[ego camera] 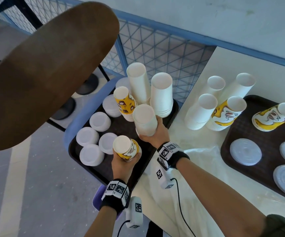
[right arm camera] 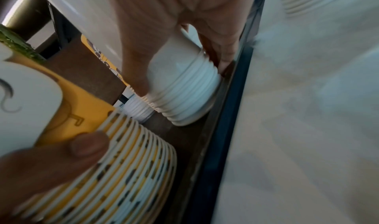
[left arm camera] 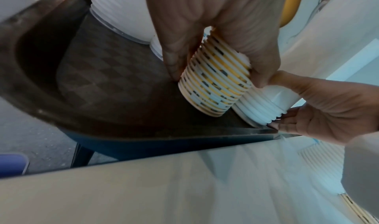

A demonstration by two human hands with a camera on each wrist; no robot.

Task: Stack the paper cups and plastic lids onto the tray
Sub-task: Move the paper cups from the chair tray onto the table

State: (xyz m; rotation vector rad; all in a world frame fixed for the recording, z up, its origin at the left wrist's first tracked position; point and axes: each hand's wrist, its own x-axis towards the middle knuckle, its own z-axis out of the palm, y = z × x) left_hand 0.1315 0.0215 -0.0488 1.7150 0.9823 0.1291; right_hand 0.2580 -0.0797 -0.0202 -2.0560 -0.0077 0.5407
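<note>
- Paper cups first: our left hand [ego camera: 123, 160] has its fingers [left arm camera: 174, 62] wrapped round a yellow-patterned cup stack [ego camera: 127, 148], mouth-down at the near edge of the left tray [ego camera: 80, 147].
- Our right hand [ego camera: 156, 132] grips a white cup stack [ego camera: 144, 120] just beside it, thumb and fingers curled round its lower rims, right at the tray's edge by the bench [ego camera: 198, 151].
- From the left wrist view, both stacks tilt, and their bottom rims meet the tray floor.
- Behind them on that tray stand two tall white stacks [ego camera: 161, 94] and another patterned stack [ego camera: 123, 103]; white lid piles [ego camera: 100, 121] fill its left half.
- Over on the bench, a second tray [ego camera: 241, 130] carries flat clear lids [ego camera: 245, 152] and a leaning patterned stack [ego camera: 273, 117], with more cup stacks [ego camera: 200, 112] leaning beside it.
</note>
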